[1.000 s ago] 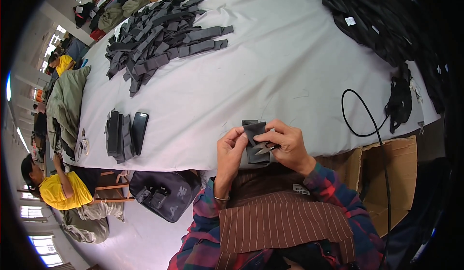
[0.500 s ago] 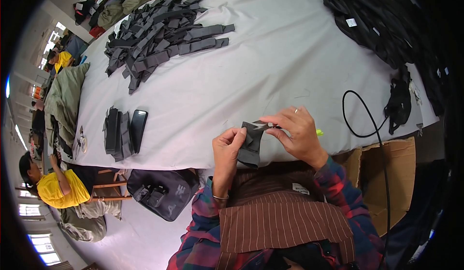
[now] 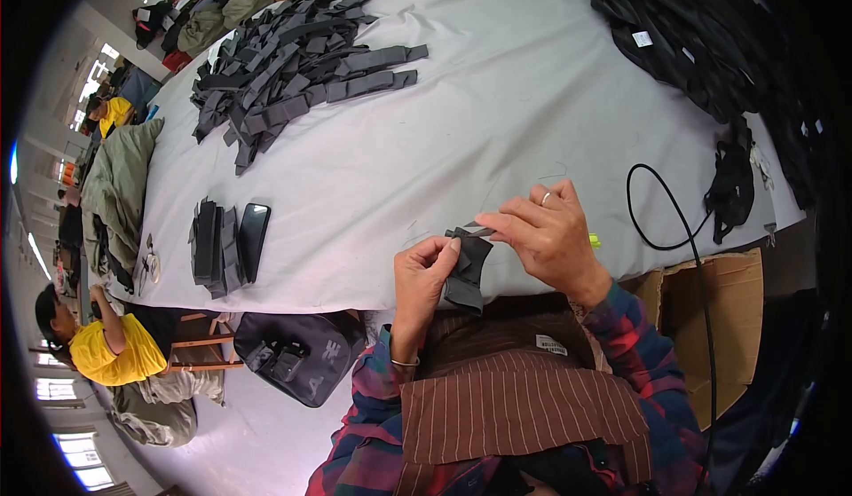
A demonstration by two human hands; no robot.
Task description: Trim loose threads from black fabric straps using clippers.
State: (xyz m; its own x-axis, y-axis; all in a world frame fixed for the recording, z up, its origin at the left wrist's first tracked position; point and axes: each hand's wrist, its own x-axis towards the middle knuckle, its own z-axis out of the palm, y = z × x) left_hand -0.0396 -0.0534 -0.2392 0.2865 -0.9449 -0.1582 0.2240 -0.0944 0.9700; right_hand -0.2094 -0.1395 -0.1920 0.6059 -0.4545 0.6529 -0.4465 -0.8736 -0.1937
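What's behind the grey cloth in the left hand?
Past the edges of the cloth, the white table shows, with the brown apron near its lower end. Whatever lies directly behind is covered, including any fingers of the left hand there.

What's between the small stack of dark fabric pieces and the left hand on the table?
In the head view, a phone lies right beside the stack; between it and the left hand, only pale table covering shows.
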